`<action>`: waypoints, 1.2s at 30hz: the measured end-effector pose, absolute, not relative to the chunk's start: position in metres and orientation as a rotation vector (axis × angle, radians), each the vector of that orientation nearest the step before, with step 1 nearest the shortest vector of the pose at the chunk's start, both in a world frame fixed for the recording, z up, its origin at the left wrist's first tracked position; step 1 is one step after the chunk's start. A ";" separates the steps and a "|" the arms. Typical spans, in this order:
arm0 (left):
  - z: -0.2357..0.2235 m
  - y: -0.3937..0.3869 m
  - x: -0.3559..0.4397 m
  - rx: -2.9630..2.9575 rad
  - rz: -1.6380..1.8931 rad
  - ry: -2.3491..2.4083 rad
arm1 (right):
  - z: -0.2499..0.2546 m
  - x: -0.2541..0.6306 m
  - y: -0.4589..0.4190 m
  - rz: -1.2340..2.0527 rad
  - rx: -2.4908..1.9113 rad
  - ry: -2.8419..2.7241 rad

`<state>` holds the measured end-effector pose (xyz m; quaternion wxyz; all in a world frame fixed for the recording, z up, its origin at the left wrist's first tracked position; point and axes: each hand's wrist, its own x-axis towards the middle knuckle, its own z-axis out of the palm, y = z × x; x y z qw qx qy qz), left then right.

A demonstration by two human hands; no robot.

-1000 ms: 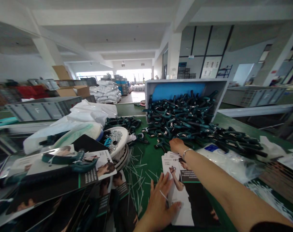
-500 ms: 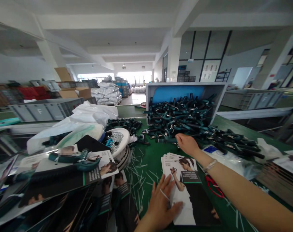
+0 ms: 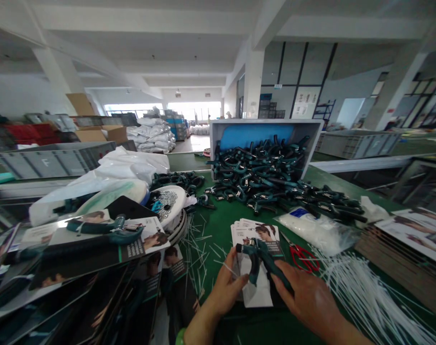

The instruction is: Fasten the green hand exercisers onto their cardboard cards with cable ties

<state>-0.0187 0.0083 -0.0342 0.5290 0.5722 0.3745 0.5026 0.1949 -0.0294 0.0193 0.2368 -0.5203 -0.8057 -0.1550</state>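
Over a stack of printed cards (image 3: 259, 299), a dark green hand grip strengthener (image 3: 256, 244) is held between both hands. My right hand (image 3: 307, 294) is closed round its right handle. My left hand (image 3: 225, 282) closes at the other handle, thumb in front, with its far fingers partly hidden. A thin white cable tie sticks out by the left fingers. The cards show a person and dark lettering and lie on the green tabletop (image 3: 221, 220). To their right rest red-handled scissors (image 3: 304, 258).
A tipped grey crate (image 3: 313, 143) spills many grip strengtheners (image 3: 261, 167) across the back. Loose cable ties (image 3: 365, 292) spread at right beside a clear plastic bag (image 3: 318, 230) and stacked cards (image 3: 415, 235). At left are a white bowl of small metal parts (image 3: 180, 199) and carded strengtheners (image 3: 106, 235).
My right hand has come back from the pile with a grip strengthener, now above the cards. My left hand has lifted from lying flat on the cards and closed at it.
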 end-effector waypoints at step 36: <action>0.026 0.032 0.023 2.271 0.835 1.376 | 0.019 0.176 0.008 0.725 -1.382 -1.767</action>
